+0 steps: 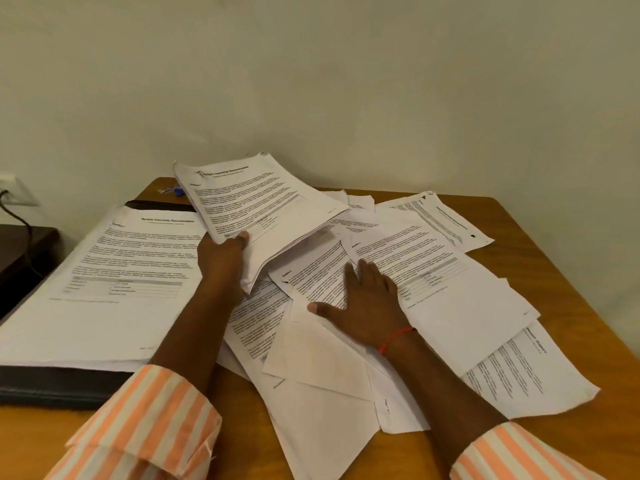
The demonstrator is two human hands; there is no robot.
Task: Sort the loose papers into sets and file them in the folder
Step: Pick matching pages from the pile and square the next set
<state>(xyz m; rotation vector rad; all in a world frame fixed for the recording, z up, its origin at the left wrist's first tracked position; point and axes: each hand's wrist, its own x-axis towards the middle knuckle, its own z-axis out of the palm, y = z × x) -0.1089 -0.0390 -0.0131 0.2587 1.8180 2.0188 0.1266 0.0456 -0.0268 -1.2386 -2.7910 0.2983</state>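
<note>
Where held sheaf (256,202) overhangs folder (52,384), blue item (178,192) peeks.

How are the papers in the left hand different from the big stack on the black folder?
The held set is lifted and tilted, one corner drooping; the stack lies flat. The left hand grips the held set; no hand holds the stack. The held set hangs over the loose papers; the stack rests on the black folder. Both are white printed pages with a heading and table.
</note>
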